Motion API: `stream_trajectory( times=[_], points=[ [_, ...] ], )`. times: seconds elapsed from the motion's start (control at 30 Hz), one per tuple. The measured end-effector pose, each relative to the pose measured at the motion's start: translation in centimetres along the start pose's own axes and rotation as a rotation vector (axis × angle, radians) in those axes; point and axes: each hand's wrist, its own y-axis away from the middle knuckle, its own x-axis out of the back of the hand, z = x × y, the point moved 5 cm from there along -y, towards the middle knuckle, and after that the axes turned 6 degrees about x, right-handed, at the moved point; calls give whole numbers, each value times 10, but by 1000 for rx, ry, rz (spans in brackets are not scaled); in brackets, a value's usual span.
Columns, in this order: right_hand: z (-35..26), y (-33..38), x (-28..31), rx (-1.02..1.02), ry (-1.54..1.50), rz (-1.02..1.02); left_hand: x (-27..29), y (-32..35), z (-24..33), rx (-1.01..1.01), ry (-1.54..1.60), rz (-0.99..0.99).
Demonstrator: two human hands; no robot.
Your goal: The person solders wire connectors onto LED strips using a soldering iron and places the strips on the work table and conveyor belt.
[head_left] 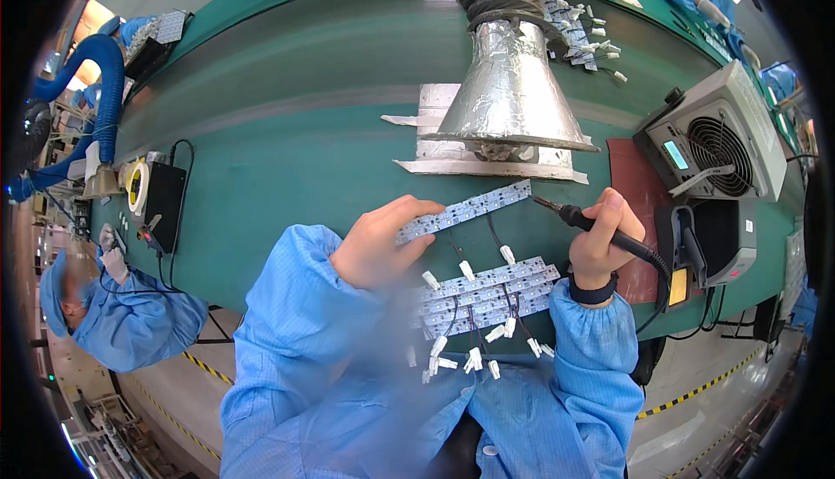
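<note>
My left hand [380, 242] pinches the left end of a white LED strip board [477, 208], which lies slanted on the green bench. Two thin leads with white connectors hang from this board's near edge. In my right hand [606, 240] is a soldering iron [574, 216], gripped like a pen, its tip close to the board's right end. Whether the tip touches the board I cannot tell. Nearer to me lies a pile of similar LED strip boards [487, 294], with dark leads and several white connectors [474, 359] hanging toward my lap. A grey blur hides part of my left sleeve.
A foil-covered extraction hood [511, 87] stands just beyond the board. On the right are a soldering station [722, 240] and a fan unit [722, 144]. More boards with connectors [578, 40] lie far back. A co-worker in blue [130, 305] sits at the left.
</note>
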Motion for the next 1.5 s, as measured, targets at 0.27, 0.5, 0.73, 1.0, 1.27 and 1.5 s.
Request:
stream_trajectory(
  times=[0.27, 0.5, 0.73, 1.0, 1.27, 1.5],
  points=[
    [-1, -1, 0, 6, -1, -25, 0, 0, 1, 20, -10, 13],
    [2, -1, 5, 46, -30, 86, 0, -1, -2, 10, 0, 8],
    [18, -11, 28, -65, -133, 324, 6, -2, -2, 68, 24, -23],
    [27, -13, 35, -58, -113, 355, 56, 44, -11, 255, 154, 104],
    [21, -13, 36, -72, -137, 354, 94, 80, -49, 247, -58, 533],
    [18, -14, 36, -98, -154, 348, 47, 55, 3, 153, -158, 369]
  ],
)
